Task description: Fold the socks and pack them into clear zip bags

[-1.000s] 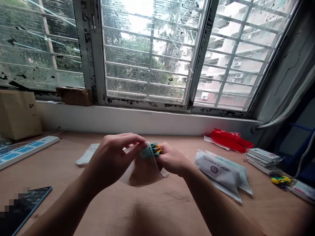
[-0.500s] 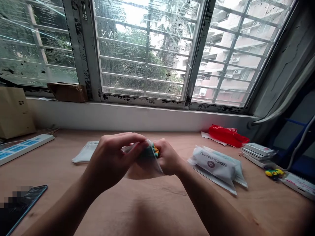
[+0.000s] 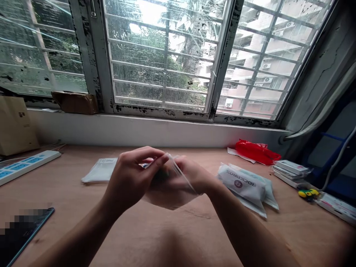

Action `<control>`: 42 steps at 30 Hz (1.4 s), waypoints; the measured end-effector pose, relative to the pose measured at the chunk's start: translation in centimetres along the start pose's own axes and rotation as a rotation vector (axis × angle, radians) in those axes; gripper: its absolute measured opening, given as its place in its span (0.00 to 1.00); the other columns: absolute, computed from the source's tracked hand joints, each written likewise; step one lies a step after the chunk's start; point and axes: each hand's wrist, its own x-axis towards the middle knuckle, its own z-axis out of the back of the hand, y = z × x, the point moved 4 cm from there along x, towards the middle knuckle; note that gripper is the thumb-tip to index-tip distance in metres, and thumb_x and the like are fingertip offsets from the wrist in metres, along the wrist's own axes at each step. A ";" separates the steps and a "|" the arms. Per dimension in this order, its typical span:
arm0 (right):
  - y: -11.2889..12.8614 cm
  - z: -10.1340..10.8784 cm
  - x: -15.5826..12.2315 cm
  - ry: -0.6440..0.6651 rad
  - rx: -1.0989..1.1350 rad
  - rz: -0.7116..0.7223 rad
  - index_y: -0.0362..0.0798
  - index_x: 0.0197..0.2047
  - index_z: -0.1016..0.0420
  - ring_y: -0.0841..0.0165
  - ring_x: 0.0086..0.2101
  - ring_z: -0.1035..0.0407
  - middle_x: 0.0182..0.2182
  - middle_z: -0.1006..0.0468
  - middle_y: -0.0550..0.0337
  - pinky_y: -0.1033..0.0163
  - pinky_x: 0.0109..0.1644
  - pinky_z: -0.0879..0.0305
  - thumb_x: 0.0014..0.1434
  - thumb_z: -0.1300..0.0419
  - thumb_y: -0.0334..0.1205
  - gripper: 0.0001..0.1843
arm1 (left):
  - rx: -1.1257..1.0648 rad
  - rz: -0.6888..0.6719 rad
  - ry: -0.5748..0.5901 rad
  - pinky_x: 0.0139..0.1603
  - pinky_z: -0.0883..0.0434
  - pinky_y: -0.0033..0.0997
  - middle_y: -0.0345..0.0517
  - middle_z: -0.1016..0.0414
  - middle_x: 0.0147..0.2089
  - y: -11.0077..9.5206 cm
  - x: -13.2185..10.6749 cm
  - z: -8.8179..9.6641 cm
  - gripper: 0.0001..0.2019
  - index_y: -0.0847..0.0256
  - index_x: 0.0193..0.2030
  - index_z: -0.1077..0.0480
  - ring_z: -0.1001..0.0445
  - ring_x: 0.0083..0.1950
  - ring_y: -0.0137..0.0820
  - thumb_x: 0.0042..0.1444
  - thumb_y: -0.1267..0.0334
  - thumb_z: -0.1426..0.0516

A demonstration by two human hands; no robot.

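Observation:
Both hands meet above the middle of the wooden desk (image 3: 178, 237). My left hand (image 3: 130, 178) pinches the top edge of a clear plastic bag (image 3: 172, 193) between thumb and forefinger. My right hand (image 3: 194, 174) is closed on the bag's other side, partly behind the plastic. A dark, teal-looking item sits inside the bag between the hands, mostly hidden by my fingers. The bag hangs a little above the desk.
A white flat packet (image 3: 100, 170) lies behind my left hand. White ROCKBROS pouches (image 3: 244, 185) lie to the right, with a red bag (image 3: 257, 151), stacked small boxes (image 3: 292, 168) and a yellow-green tool (image 3: 308, 193) beyond. A power strip (image 3: 25, 165) and phone (image 3: 25, 231) lie left.
The teal and orange item that stuck out of the bag's mouth has gone down inside it. My hands have closed together over the bag's top.

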 end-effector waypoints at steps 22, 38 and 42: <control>2.7 4.4 -2.3 -0.413 -0.227 0.174 0.48 0.40 0.19 0.68 0.33 0.30 0.34 0.22 0.56 0.64 0.35 0.34 0.57 0.35 0.51 0.15 | -0.140 0.053 -0.069 0.33 0.24 0.28 0.43 0.19 0.31 0.1 -0.4 -0.6 0.12 0.60 0.31 0.21 0.22 0.32 0.34 0.54 0.53 0.37; 2.2 4.4 -2.3 -0.086 -0.536 0.108 0.48 0.31 0.24 0.72 0.30 0.34 0.29 0.23 0.63 0.66 0.35 0.43 0.64 0.41 0.43 0.12 | -0.045 0.121 -0.420 0.23 0.34 0.24 0.31 0.23 0.25 1.0 0.9 5.8 0.11 0.59 0.37 0.23 0.23 0.29 0.28 0.55 0.54 0.38; 1.7 6.4 -3.0 -0.091 -0.612 -0.008 0.49 0.33 0.22 0.69 0.33 0.31 0.32 0.21 0.60 0.64 0.38 0.40 0.65 0.43 0.46 0.13 | -0.059 0.125 -0.589 0.24 0.34 0.30 0.32 0.22 0.26 1.4 1.2 7.2 0.07 0.50 0.38 0.23 0.22 0.32 0.30 0.55 0.52 0.38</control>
